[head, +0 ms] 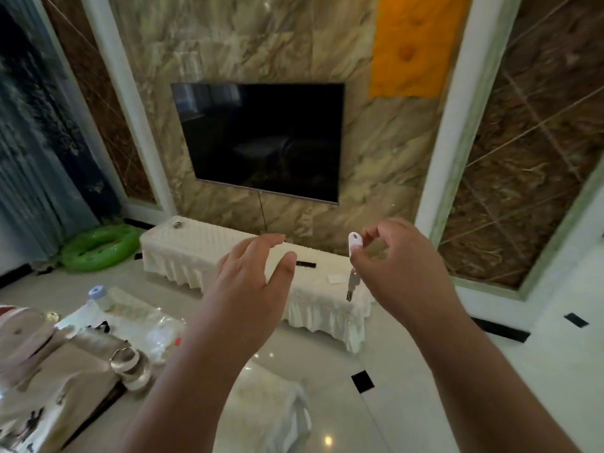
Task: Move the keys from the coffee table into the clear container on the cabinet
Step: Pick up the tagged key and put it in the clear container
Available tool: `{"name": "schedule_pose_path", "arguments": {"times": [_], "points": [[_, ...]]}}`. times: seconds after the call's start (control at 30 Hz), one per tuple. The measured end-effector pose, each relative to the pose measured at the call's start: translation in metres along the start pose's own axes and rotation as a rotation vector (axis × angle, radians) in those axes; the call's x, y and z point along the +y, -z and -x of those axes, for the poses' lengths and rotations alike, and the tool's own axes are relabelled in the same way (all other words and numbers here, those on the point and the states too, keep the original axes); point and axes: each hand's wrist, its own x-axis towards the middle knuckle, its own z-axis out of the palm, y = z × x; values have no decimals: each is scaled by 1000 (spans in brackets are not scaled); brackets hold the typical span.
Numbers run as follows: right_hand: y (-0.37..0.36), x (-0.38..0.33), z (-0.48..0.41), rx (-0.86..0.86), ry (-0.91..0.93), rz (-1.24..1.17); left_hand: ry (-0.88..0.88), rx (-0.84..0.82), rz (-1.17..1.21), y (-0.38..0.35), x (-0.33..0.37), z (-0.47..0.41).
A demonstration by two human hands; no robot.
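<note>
My right hand pinches a white oval key fob, and metal keys dangle below it in the air. My left hand is raised beside it, fingers spread and holding nothing. Both hands hang in front of a long low cabinet draped in a white cloth, under the wall television. A small clear object sits on the cabinet's far left end; I cannot tell whether it is the container. The coffee table lies at the lower left, behind my left arm.
A black remote and a white paper lie on the cabinet. The coffee table carries a bottle, glassware and a tissue box. A green inflatable ring lies on the floor at left. A white-covered stool stands below my arms.
</note>
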Motion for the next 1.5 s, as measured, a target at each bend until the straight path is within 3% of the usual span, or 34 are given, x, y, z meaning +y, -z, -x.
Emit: {"name": "schedule_pose_path", "arguments": {"times": [0.3,0.7,1.5], "points": [[37,92,-22,-32,-19,-5,10,-9,-7,-74,57,-23],[35,165,-55,-72,-49,-15,17,-50,1,-146,71,-65],[-128,244,-259,-161,-45,67,184,-109,-10,-227,-44,-305]]}}
